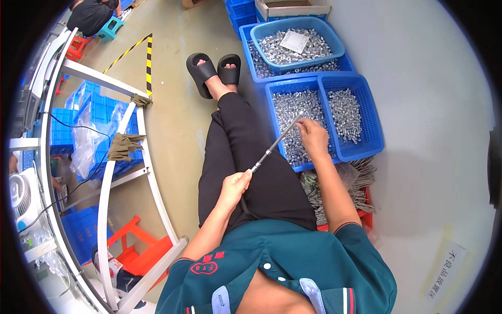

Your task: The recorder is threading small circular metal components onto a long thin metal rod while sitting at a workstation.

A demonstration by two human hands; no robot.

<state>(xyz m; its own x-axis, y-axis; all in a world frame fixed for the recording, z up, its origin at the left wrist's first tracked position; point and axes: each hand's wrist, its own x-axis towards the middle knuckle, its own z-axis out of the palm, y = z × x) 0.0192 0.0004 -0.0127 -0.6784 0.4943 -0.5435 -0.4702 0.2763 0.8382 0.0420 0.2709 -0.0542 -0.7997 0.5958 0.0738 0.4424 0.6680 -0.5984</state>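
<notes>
My left hand [234,189] is closed around the lower end of a thin metal rod [281,137], which slants up and to the right above my lap. A short bright metal sleeve [268,152] sits around the rod, nearer my left hand. At the upper end, the fingers of my right hand [315,137] are pinched against the rod; whether a small part is between them is hidden. Below that hand lies a blue divided basket [361,153] with small silver metal fittings [298,104] in its left compartment and more fittings [344,111] in the right one.
Beyond it, a light blue basket [256,37] of fittings rests on another blue bin, a paper slip [294,41] on top. Many metal rods [361,183] lie by my right forearm. A white metal frame [107,193] and red stool [137,246] stand left. A wall is right.
</notes>
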